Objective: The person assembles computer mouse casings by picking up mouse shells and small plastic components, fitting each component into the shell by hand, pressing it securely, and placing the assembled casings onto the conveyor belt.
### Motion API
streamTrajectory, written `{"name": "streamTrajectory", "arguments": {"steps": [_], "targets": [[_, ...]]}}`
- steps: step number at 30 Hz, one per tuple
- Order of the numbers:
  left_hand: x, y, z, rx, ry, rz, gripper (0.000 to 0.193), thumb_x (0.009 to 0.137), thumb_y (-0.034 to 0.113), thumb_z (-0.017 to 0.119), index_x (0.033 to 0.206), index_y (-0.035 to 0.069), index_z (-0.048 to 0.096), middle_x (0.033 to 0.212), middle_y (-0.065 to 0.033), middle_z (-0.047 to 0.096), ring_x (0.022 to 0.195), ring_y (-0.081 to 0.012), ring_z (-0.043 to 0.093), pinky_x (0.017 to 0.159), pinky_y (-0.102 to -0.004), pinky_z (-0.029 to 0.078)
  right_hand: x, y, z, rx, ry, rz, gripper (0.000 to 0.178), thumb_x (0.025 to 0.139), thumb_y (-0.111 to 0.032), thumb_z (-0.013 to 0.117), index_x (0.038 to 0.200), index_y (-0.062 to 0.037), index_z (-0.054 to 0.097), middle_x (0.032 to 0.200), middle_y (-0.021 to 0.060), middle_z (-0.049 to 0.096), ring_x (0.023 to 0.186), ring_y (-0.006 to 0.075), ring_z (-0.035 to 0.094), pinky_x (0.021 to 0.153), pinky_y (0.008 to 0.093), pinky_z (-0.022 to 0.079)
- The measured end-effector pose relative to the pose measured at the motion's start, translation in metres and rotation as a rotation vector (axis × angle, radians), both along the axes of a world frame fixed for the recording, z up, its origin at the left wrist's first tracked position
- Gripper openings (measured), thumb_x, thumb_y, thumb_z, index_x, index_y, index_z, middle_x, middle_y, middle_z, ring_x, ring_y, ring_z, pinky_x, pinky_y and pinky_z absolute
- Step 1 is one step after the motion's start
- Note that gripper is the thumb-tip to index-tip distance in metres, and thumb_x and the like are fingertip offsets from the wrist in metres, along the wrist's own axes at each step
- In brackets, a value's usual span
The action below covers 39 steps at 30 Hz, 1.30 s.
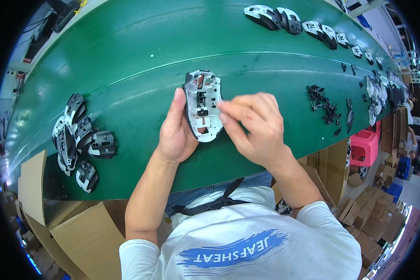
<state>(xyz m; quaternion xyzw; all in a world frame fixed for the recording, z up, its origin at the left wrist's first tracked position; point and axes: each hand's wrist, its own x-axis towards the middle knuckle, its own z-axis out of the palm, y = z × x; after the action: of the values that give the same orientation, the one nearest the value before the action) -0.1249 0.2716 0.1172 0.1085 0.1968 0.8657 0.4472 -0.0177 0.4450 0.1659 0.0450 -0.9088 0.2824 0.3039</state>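
Left hand (176, 135): cradling a computer-mouse shell (208, 102), the thumb pressing along its left edge and the fingers curling underneath; this grip is probably keeping the piece steady and leaving its cavity unblocked.
Shell position: sitting in that palm above the near half of the tabletop (140, 112), its white hollow side facing up, presumably so that the inside is showing.
Shell interior: holding black plastic fittings (201, 100) down its middle, with small dark pieces dotting the right side.
Right hand (259, 119): hovering at the shell's right rim, thumb and forefinger bending toward each other; I cannot tell whether they are meeting or pinching a small part.
Loose black parts (330, 109): lying scattered to the right, perhaps for easy reach by that hand.
Left cluster of mouse shells (83, 128): overlapping near the table's left end, seemingly grouped apart from the small parts.
Far row of mouse shells (312, 29): lining the opposite edge, apparently leaving the middle for working.
Open cardboard box (88, 235): standing below the table's near left edge.
Pink stool (365, 147): standing beyond the table's right side.
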Motion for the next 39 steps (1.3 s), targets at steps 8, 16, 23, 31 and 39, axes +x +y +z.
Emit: {"name": "streamTrajectory", "arguments": {"steps": [8,16,23,31,39], "targets": [[0.011,0.005,0.016,-0.366,0.383,0.116,0.063,0.119,0.050,0.040,0.165,0.007,0.038,0.145,-0.0068,0.059,0.128,-0.0166,0.059,0.111,-0.0352,0.048,0.014,-0.019,0.012,0.017,-0.186,0.108,0.036,0.088,-0.009,0.079,0.124,-0.0066,0.077,0.124,0.0073,0.075,0.086,0.0259,0.069,0.079,0.0385,0.059],[0.015,0.006,0.010,-0.408,0.492,0.185,0.067,0.116,0.051,0.046,0.165,0.006,0.038,0.145,-0.0080,0.058,0.129,-0.0168,0.057,0.111,-0.0342,0.046,0.014,-0.018,0.018,-0.076,-0.306,0.204,0.033,0.094,-0.010,0.074,0.126,-0.0017,0.075,0.121,0.0129,0.079,0.091,0.0296,0.077,0.081,0.0406,0.062],[0.020,0.010,0.008,-0.445,0.547,0.264,0.064,0.117,0.049,0.046,0.164,0.007,0.039,0.144,-0.0082,0.060,0.127,-0.0169,0.059,0.108,-0.0343,0.049,0.006,-0.004,0.007,-0.102,-0.329,0.318,0.028,0.098,-0.012,0.071,0.123,-0.0012,0.075,0.117,0.0134,0.080,0.093,0.0327,0.079,0.078,0.0433,0.065],[0.015,0.008,0.003,-0.347,0.157,0.309,0.059,0.120,0.049,0.037,0.159,0.007,0.050,0.145,-0.0102,0.066,0.128,-0.0220,0.065,0.107,-0.0397,0.054,0.005,-0.017,0.005,-0.003,-0.288,0.263,0.040,0.098,-0.016,0.072,0.134,0.0020,0.070,0.131,0.0187,0.076,0.103,0.0334,0.078,0.087,0.0446,0.063],[0.021,-0.165,0.086,-0.067,0.142,0.463,0.074,0.115,0.055,0.047,0.170,0.008,0.035,0.173,-0.0287,0.032,0.136,-0.0425,0.057,0.116,-0.0553,0.052,0.044,0.088,0.011,0.121,-0.264,-0.238,0.028,0.095,-0.018,0.078,0.121,-0.0069,0.079,0.116,0.0163,0.080,0.105,0.0357,0.077,0.092,0.0459,0.060]]}}
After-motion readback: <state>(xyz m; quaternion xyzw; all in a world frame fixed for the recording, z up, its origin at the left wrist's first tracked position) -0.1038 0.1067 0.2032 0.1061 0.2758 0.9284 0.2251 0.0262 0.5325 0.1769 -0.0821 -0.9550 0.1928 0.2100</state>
